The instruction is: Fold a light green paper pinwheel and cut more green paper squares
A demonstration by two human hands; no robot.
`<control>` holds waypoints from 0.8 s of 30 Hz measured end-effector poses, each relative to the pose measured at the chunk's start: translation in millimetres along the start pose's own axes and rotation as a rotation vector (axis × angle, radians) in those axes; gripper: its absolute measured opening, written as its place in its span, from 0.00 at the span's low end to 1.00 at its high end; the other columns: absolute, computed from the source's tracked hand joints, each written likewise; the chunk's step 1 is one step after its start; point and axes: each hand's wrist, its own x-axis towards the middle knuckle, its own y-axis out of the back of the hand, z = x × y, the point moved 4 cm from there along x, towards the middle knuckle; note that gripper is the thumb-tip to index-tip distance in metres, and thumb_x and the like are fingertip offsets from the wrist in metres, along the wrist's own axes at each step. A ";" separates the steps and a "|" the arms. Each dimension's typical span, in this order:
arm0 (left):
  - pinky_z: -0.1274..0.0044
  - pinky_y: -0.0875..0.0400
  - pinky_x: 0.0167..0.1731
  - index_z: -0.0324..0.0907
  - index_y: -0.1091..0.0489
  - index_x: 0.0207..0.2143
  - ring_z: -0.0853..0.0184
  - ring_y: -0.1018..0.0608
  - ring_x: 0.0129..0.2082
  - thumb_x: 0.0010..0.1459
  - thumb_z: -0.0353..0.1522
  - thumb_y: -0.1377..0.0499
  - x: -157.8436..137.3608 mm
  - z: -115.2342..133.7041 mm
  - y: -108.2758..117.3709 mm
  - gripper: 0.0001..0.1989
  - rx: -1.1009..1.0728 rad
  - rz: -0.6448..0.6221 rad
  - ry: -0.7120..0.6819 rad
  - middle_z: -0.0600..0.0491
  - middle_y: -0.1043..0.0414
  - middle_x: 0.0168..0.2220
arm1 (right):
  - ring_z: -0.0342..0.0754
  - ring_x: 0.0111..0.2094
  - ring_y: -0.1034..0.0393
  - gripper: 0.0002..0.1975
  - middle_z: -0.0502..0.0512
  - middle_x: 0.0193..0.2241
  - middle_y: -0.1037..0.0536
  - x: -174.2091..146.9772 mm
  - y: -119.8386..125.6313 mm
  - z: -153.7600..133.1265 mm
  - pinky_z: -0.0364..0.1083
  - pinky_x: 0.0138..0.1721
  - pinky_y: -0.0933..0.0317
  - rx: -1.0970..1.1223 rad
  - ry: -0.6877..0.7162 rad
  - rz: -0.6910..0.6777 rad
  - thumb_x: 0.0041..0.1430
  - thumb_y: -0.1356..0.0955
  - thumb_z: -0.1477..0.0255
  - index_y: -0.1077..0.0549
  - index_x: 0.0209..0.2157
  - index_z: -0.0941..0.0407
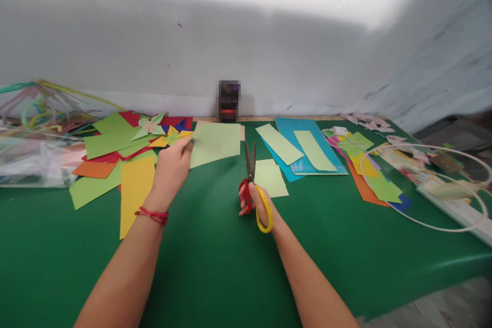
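My left hand (171, 170) pinches the left edge of a pale green paper sheet (217, 141). In my right hand (257, 202) is a pair of scissors (250, 166) with one red and one yellow handle loop; the blades point away from me, slightly apart, and stand clear of the held sheet. Just right of the blades lies a smaller pale green piece (270, 178). Farther right, a pale green strip (280, 143) and another strip (314, 150) rest on a blue packet (330, 166).
Coloured sheets, including a yellow one (135, 189), and a folded paper pinwheel shape (149, 127) lie at left beside clear plastic bags (38, 159). At right are more paper scraps (365, 164), a white cable (434, 226) and a power strip (461, 210). A pixelated dark object (229, 100) stands against the wall.
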 end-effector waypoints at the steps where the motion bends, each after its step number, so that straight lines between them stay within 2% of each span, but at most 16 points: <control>1: 0.79 0.47 0.20 0.43 0.38 0.21 0.71 0.40 0.18 0.57 0.40 0.52 -0.6 -0.4 1.8 0.15 -0.044 0.038 0.037 0.58 0.43 0.16 | 0.41 0.18 0.37 0.25 0.48 0.18 0.36 -0.9 -2.4 0.5 0.42 0.18 0.35 -0.018 -0.017 -0.016 0.51 0.40 0.49 0.33 0.26 0.58; 6: 0.80 0.45 0.14 0.44 0.47 0.20 0.74 0.41 0.14 0.53 0.47 0.49 -6.2 -5.5 4.8 0.19 -0.433 0.153 0.309 0.61 0.48 0.15 | 0.38 0.14 0.41 0.25 0.45 0.16 0.38 -6.2 -11.1 3.6 0.39 0.15 0.40 -0.101 -0.098 -0.039 0.52 0.40 0.49 0.34 0.24 0.58; 9: 0.80 0.44 0.12 0.44 0.47 0.20 0.75 0.42 0.13 0.51 0.48 0.47 -9.9 -1.4 6.5 0.20 -0.552 0.186 0.383 0.61 0.50 0.14 | 0.38 0.15 0.41 0.23 0.45 0.16 0.38 -7.3 -10.7 4.6 0.38 0.15 0.41 -0.160 -0.075 -0.031 0.52 0.40 0.50 0.35 0.24 0.57; 14: 0.81 0.45 0.10 0.44 0.46 0.20 0.76 0.42 0.11 0.52 0.47 0.47 -18.2 15.9 1.9 0.19 -0.581 0.086 0.355 0.62 0.50 0.13 | 0.39 0.17 0.40 0.22 0.47 0.19 0.38 -6.5 -6.2 4.5 0.38 0.15 0.42 -0.258 0.004 -0.012 0.54 0.41 0.51 0.35 0.26 0.57; 17: 0.81 0.48 0.08 0.44 0.47 0.18 0.76 0.43 0.09 0.53 0.46 0.47 -24.1 25.5 -3.6 0.20 -0.554 0.070 0.298 0.62 0.49 0.11 | 0.39 0.18 0.40 0.22 0.47 0.19 0.37 -5.3 -3.8 1.9 0.39 0.16 0.41 -0.287 0.031 0.011 0.54 0.42 0.51 0.35 0.27 0.57; 24: 0.81 0.48 0.09 0.43 0.47 0.17 0.76 0.42 0.08 0.55 0.43 0.47 -29.0 35.4 -14.8 0.20 -0.498 0.025 0.210 0.62 0.47 0.10 | 0.39 0.16 0.41 0.26 0.46 0.17 0.39 -4.3 -0.9 -5.6 0.40 0.15 0.41 -0.265 -0.016 0.082 0.51 0.42 0.47 0.36 0.25 0.57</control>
